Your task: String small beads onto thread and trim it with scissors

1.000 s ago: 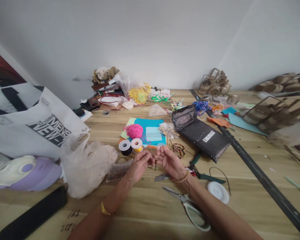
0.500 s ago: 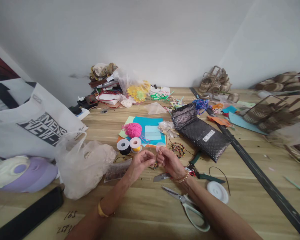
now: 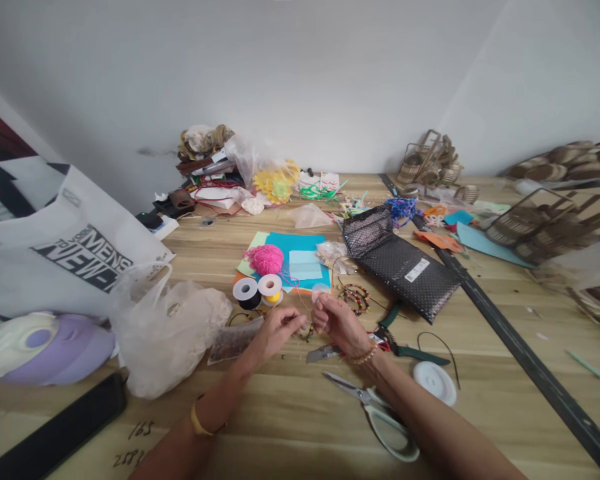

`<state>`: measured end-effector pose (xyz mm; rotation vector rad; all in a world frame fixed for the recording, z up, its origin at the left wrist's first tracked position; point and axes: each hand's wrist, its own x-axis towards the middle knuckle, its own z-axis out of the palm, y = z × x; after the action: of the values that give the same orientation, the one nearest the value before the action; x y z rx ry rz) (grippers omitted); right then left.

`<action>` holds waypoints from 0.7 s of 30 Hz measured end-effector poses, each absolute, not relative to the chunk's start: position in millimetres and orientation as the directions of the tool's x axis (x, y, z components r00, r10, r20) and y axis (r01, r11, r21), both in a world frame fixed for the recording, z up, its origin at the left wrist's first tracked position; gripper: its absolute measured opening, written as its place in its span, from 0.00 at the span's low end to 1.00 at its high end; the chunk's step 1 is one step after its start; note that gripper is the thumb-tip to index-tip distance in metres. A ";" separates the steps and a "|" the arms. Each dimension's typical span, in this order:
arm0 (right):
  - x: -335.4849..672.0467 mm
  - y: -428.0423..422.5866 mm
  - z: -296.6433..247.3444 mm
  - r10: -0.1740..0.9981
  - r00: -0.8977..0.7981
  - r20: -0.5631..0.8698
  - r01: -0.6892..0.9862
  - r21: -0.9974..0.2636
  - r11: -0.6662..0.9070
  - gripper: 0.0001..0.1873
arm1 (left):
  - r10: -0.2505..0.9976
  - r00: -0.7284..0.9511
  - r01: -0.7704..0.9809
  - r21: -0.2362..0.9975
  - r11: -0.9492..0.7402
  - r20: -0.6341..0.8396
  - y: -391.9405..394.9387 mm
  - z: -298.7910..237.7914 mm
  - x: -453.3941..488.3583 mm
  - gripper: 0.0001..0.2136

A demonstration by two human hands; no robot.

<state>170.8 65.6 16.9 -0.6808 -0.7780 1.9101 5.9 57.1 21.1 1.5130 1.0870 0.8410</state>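
My right hand (image 3: pixel 339 322) is closed in a pinch on a thin cord (image 3: pixel 304 299), which arcs up between the hands. A small whitish, translucent piece (image 3: pixel 321 291) shows just above its fingertips; I cannot tell whether it is held. Facing it a little to the left, my left hand (image 3: pixel 279 330) has its thumb and fingers pressed together; whatever they hold is too small to make out. A short run of dark and coloured beads (image 3: pixel 309 331) shows beneath the gap between the hands. Right of them lies a coil of multicoloured beads (image 3: pixel 355 299).
Scissors (image 3: pixel 370 407), green-handled pliers (image 3: pixel 415 355) and a white spool (image 3: pixel 435 383) lie near my right forearm. Beyond my hands are black (image 3: pixel 247 293) and yellow thread spools, pink yarn (image 3: pixel 266 259) and a black bubble mailer (image 3: pixel 410 270). A plastic bag (image 3: pixel 165 333) stands left.
My left hand has drawn slightly left and down, widening the gap between the hands. My right hand stays nearly in place.
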 end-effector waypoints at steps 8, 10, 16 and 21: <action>169.2 65.7 17.3 0.892 -0.424 -0.156 -0.544 -0.744 -0.388 0.17 | 0.980 0.196 -0.103 0.993 0.049 -0.028 50.1 18.8 19.3 0.12; 169.5 66.1 16.7 0.894 -0.422 -0.149 -0.550 -0.742 -0.384 0.17 | 0.982 0.177 -0.098 0.991 0.086 -0.068 51.3 17.7 19.3 0.12; 170.6 66.6 15.3 0.892 -0.425 -0.153 -0.553 -0.736 -0.390 0.17 | 0.934 0.310 -0.030 0.981 0.193 -0.175 55.1 15.8 15.8 0.16; 169.3 65.7 15.9 0.890 -0.428 -0.159 -0.568 -0.718 -0.402 0.17 | 0.932 0.347 0.009 0.994 0.106 -0.103 55.7 15.2 14.5 0.17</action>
<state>169.3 65.7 15.9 -0.6700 -0.7268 1.9485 14.5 55.7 15.2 1.2719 0.9878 0.8762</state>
